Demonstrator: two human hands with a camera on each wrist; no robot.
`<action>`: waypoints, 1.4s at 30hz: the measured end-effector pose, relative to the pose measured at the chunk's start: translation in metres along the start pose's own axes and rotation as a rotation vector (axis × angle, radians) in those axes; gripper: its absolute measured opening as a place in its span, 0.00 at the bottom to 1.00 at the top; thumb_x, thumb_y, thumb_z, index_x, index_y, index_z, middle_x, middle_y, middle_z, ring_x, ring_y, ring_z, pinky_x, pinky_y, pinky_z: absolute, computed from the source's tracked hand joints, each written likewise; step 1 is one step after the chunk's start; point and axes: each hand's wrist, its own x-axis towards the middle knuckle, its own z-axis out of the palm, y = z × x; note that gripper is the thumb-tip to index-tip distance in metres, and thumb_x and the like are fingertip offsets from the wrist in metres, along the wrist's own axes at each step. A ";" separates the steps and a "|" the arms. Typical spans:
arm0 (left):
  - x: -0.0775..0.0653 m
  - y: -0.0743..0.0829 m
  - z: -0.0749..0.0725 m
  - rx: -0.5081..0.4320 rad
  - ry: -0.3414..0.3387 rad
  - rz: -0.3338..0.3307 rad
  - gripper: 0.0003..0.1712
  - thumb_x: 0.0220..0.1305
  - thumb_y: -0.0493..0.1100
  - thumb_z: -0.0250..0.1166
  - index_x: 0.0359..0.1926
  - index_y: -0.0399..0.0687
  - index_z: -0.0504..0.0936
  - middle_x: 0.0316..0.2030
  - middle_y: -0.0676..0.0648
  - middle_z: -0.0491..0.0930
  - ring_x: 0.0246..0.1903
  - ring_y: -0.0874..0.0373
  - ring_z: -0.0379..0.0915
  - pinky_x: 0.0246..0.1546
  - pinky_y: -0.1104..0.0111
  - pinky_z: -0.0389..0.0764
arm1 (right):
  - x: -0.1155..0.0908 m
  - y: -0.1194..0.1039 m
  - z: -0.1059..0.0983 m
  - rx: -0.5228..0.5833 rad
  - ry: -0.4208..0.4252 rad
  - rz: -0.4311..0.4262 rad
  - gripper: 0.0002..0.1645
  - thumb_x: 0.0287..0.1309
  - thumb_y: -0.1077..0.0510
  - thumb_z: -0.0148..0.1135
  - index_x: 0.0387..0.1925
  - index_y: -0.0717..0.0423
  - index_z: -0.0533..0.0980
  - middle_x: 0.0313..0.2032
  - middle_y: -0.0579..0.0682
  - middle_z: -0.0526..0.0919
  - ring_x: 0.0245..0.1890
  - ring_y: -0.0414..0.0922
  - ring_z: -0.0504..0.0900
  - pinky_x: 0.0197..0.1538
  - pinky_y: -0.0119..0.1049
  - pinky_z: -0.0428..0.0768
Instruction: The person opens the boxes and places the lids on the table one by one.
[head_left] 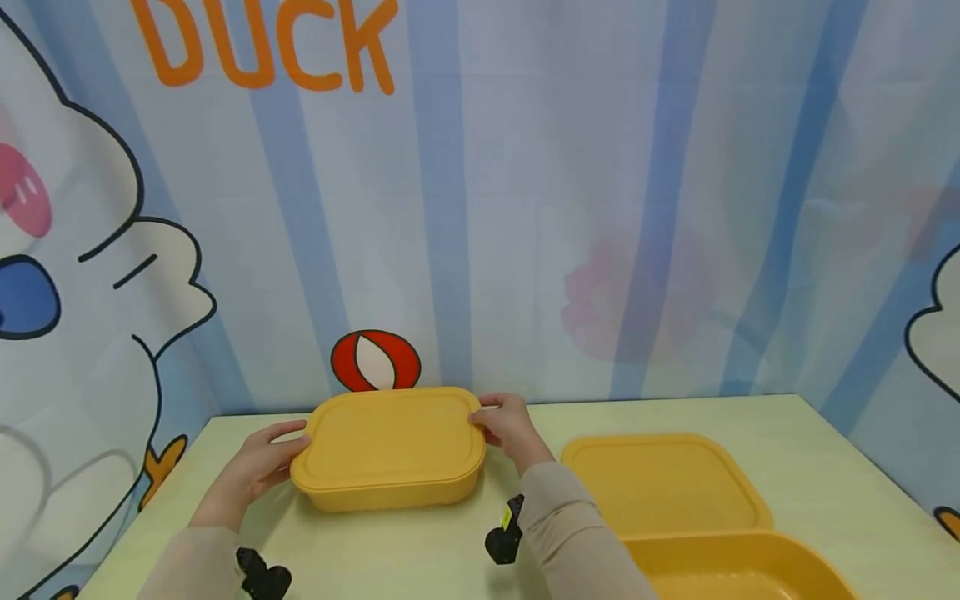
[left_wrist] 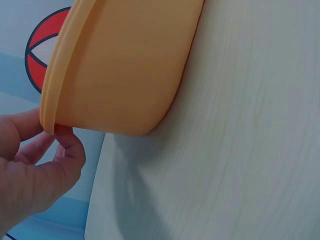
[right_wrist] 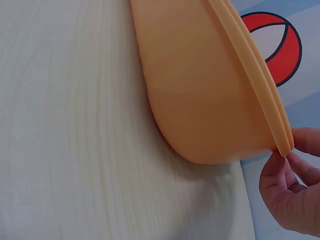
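A yellow lidded storage box (head_left: pixel 393 442) is at the back left of the table, its lid lying flat over the top. My left hand (head_left: pixel 258 467) pinches the box's rim at its left end; in the left wrist view the fingers (left_wrist: pixel 70 152) curl under the lip. At the opposite end my right hand (head_left: pixel 512 427) pinches the rim, thumb and fingers on either side of the edge in the right wrist view. The box's underside sits close over the tabletop, with shadows beneath both ends.
To the right lies a second yellow lid (head_left: pixel 663 483), flat on the pale table (head_left: pixel 420 554). In front of it stands an open yellow box (head_left: pixel 738 567), partly cut off by the frame. A printed curtain (head_left: pixel 510 208) hangs behind the table's back edge.
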 end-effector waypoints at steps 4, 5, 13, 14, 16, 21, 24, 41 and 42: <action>0.000 0.000 0.000 -0.018 -0.012 0.012 0.35 0.67 0.36 0.55 0.67 0.26 0.48 0.31 0.53 0.78 0.29 0.64 0.77 0.31 0.71 0.79 | 0.001 0.000 0.001 0.005 0.011 0.001 0.21 0.51 0.71 0.63 0.50 0.67 0.74 0.32 0.55 0.78 0.24 0.41 0.74 0.25 0.28 0.74; 0.000 0.000 0.001 -0.024 -0.015 0.013 0.35 0.67 0.36 0.54 0.67 0.26 0.48 0.30 0.53 0.78 0.29 0.64 0.77 0.31 0.71 0.79 | 0.001 0.001 0.001 0.008 0.012 0.001 0.21 0.51 0.71 0.62 0.50 0.67 0.74 0.32 0.55 0.78 0.24 0.40 0.74 0.25 0.28 0.74; -0.001 -0.003 0.001 -0.088 -0.068 0.015 0.34 0.69 0.36 0.51 0.67 0.28 0.44 0.29 0.53 0.77 0.28 0.64 0.76 0.30 0.70 0.79 | -0.001 0.004 0.002 0.048 0.006 -0.006 0.23 0.52 0.71 0.62 0.52 0.67 0.73 0.34 0.56 0.80 0.23 0.40 0.73 0.24 0.28 0.73; -0.001 -0.004 0.000 -0.093 -0.072 0.017 0.34 0.69 0.36 0.51 0.67 0.28 0.44 0.29 0.52 0.77 0.28 0.64 0.76 0.30 0.70 0.79 | -0.002 0.005 0.002 0.052 0.005 -0.008 0.23 0.53 0.71 0.62 0.52 0.67 0.73 0.34 0.56 0.80 0.23 0.40 0.73 0.24 0.28 0.73; 0.000 -0.005 0.000 -0.098 -0.077 0.018 0.34 0.69 0.36 0.51 0.67 0.28 0.44 0.30 0.52 0.76 0.27 0.63 0.75 0.30 0.71 0.78 | -0.003 0.005 0.001 0.053 0.002 -0.011 0.23 0.53 0.71 0.62 0.53 0.68 0.73 0.33 0.55 0.79 0.22 0.40 0.72 0.24 0.28 0.73; 0.000 -0.006 0.001 -0.093 -0.069 0.017 0.33 0.69 0.36 0.51 0.67 0.29 0.45 0.29 0.51 0.75 0.27 0.63 0.75 0.30 0.71 0.78 | -0.007 0.004 0.000 0.053 0.003 -0.010 0.24 0.54 0.70 0.61 0.54 0.68 0.71 0.30 0.53 0.78 0.21 0.39 0.70 0.23 0.28 0.71; -0.001 -0.005 0.002 -0.087 -0.066 0.020 0.33 0.69 0.36 0.51 0.66 0.29 0.46 0.28 0.51 0.76 0.26 0.63 0.75 0.29 0.70 0.78 | -0.006 0.005 0.001 0.076 0.002 0.001 0.24 0.54 0.71 0.61 0.54 0.68 0.71 0.31 0.55 0.79 0.22 0.40 0.71 0.25 0.29 0.73; -0.014 -0.003 0.000 0.013 -0.067 -0.001 0.32 0.70 0.38 0.51 0.67 0.31 0.47 0.27 0.50 0.76 0.25 0.62 0.75 0.29 0.70 0.78 | -0.017 0.005 0.002 0.072 0.022 0.023 0.22 0.51 0.73 0.61 0.50 0.67 0.73 0.26 0.52 0.76 0.21 0.40 0.71 0.23 0.29 0.72; -0.014 -0.003 0.000 0.015 -0.069 -0.002 0.32 0.70 0.37 0.51 0.67 0.31 0.47 0.28 0.50 0.76 0.25 0.61 0.75 0.29 0.69 0.78 | -0.018 0.005 0.002 0.068 0.022 0.027 0.22 0.51 0.73 0.61 0.51 0.67 0.73 0.27 0.52 0.76 0.21 0.40 0.72 0.23 0.29 0.72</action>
